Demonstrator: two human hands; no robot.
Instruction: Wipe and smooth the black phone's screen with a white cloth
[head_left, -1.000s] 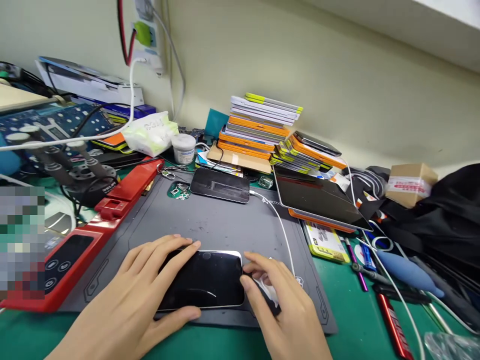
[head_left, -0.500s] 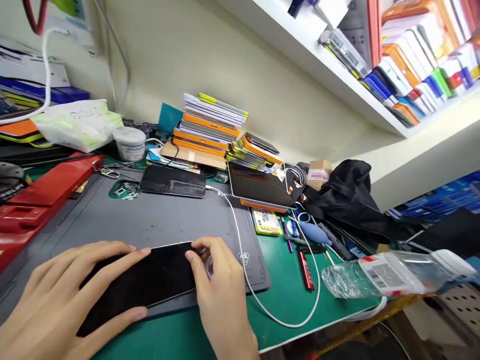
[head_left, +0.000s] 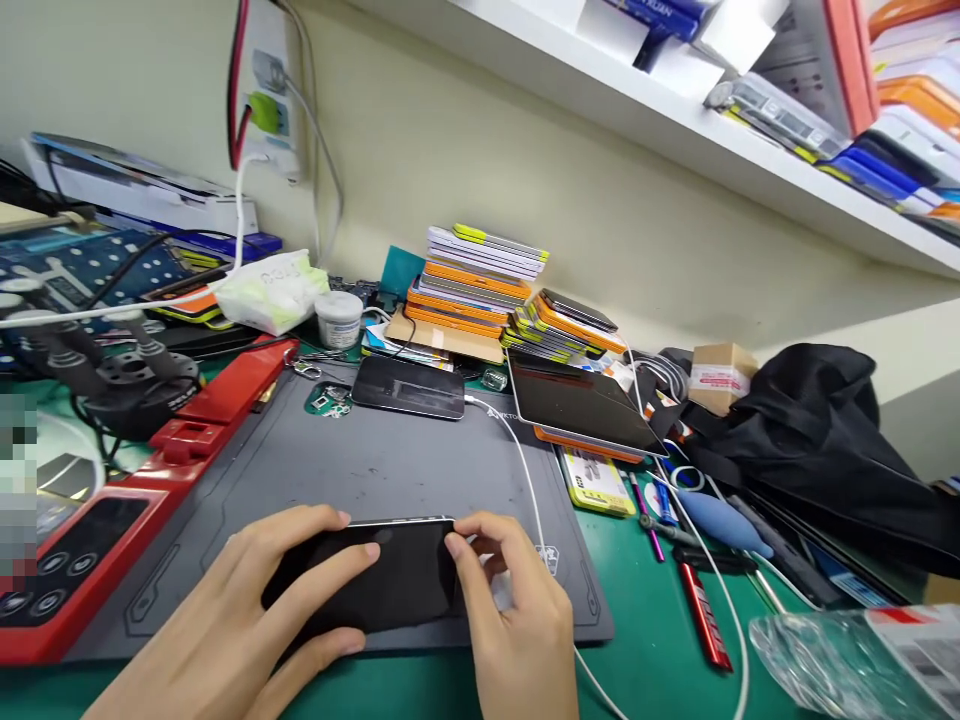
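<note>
A black smartphone (head_left: 397, 580) lies screen up on the grey work mat (head_left: 390, 460), near its front edge. My left hand (head_left: 247, 620) rests over the phone's left end, fingers across the screen and thumb against its near edge. My right hand (head_left: 514, 620) pinches the phone's right end with curled fingers; something white shows under them. A white cable (head_left: 517, 450) runs from a second dark phone (head_left: 409, 387) at the back of the mat down past my right hand.
A red device (head_left: 112, 520) borders the mat's left side. Behind stand stacked orange and white boxes (head_left: 480, 285), a tablet (head_left: 581, 400), a white jar (head_left: 337, 318) and a black bag (head_left: 817, 440). Tools (head_left: 701, 610) and a plastic bottle (head_left: 855, 650) lie right.
The view swung right, then partly back left. Both hands stay on the phone; the right hand's fingers now curl tighter at its right end.
</note>
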